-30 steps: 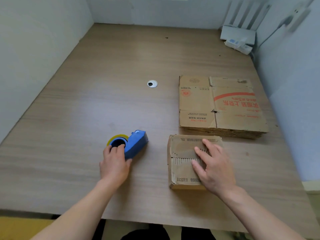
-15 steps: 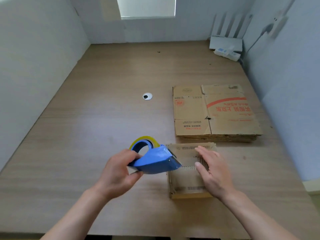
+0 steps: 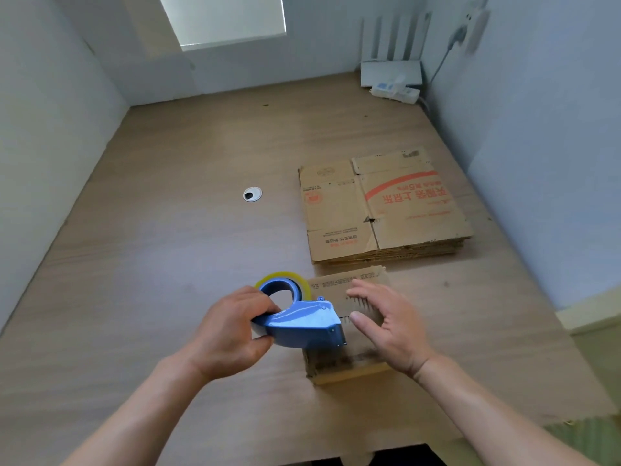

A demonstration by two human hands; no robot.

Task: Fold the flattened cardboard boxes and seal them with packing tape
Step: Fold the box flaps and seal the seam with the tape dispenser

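Left fingers (image 3: 262, 302): curled round the rear of the blue tape dispenser (image 3: 302, 326), thumb underneath, a full hold.
Right fingers (image 3: 368, 292): straight and slightly spread over the top of the folded box (image 3: 349, 371); whether they press the flaps or hover just above them cannot be told.
Left hand (image 3: 232, 334): carries the dispenser in the air with its nose pointing to 3 o'clock, toward the right thumb.
Right hand (image 3: 391, 327): palm turned to 9 o'clock, facing the nose of the dispenser.
Tape roll (image 3: 285, 277): yellowish, seated at the back of the dispenser, at 12 o'clock of the left hand.
Folded box: on the table (image 3: 151, 264) at 6 o'clock of the view, under both hands, its flap seam running from 9 to 3 o'clock, with no tape visible on it.
Stack of flattened boxes (image 3: 383, 210): at 12 to 1 o'clock of the folded box, just beyond it.
Cable hole (image 3: 252, 194): at 11 o'clock of the box, well apart.
Change: a second ago the dispenser lay on the table at 9 o'clock of the box with the left hand just closing on it. Now it is lifted and brought across over the box's left edge.
Meaning: folding looks finished for this box and sealing is about to start. The tape end likely has to be caught first.
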